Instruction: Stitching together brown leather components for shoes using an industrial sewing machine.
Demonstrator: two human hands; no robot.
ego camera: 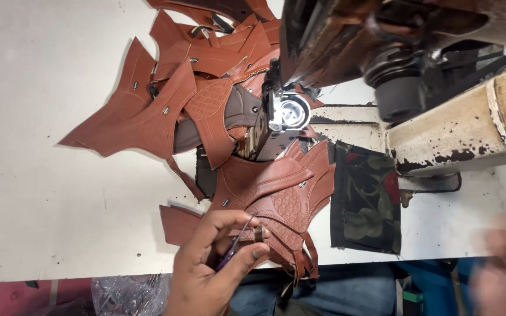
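While the left hand point(215, 266) curls at the near edge of the white tabletop point(36, 193), its thumb and fingers close in a narrow grip around a small thread snip with a purple handle point(233, 250), the tool's tip touching the near end of a brown stitched leather shoe-upper piece point(276, 202). That piece has a quilted diamond panel and thin straps hanging over the tabletop edge, and it lies just in front of the needle area of one old, worn sewing machine point(382, 52) whose cream paint is chipped. One shiny round metal part point(291, 112) shows under the machine head. Behind it, a heap of similar brown leather pieces point(171, 88) spreads to the left; they overlap too much for an exact count, though at least six can be made out. Just right of the held piece lies one dark patterned fabric patch point(365, 199), flat on the tabletop beside the machine base. The right hand point(505, 263) appears at the lower right edge, well apart from the leather, blurred so that I cannot tell how its grip stands. Below the tabletop edge sits one crumpled clear plastic bag point(127, 292), and blue denim trousers point(323, 289) show beneath the hanging straps.
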